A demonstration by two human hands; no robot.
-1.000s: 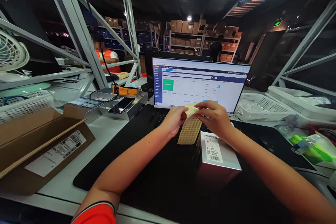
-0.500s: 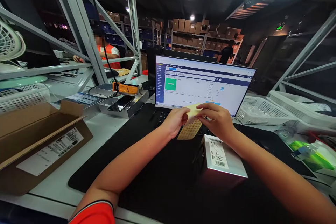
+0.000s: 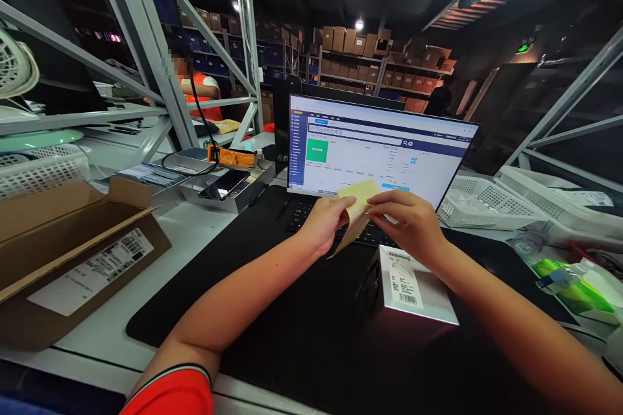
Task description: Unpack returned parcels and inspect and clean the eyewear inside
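My left hand (image 3: 325,225) pinches a yellowish sticker sheet (image 3: 361,194) by its left side, above the keyboard (image 3: 299,215). The sheet is bent, its lower part hanging down edge-on. My right hand (image 3: 411,219) is closed, thumb and fingertips pinching the sheet's right edge; whether a single sticker lies between them is too small to tell. Below the right hand, a silvery box (image 3: 428,301) marked "Wakening", with a white label on top, stands on the black desk mat (image 3: 272,337).
A lit monitor (image 3: 370,149) stands behind my hands. On the left is an open cardboard box (image 3: 160,249); behind it a phone (image 3: 224,184) lies on a grey tray. White baskets (image 3: 491,207) and a green packet (image 3: 577,288) are at right. A person in orange (image 3: 202,85) sits beyond the frame.
The sticker sheet has tilted and bent: its upper part now shows more broadly, and the printed lower part has turned edge-on. My hands stay close together; the view has shifted slightly.
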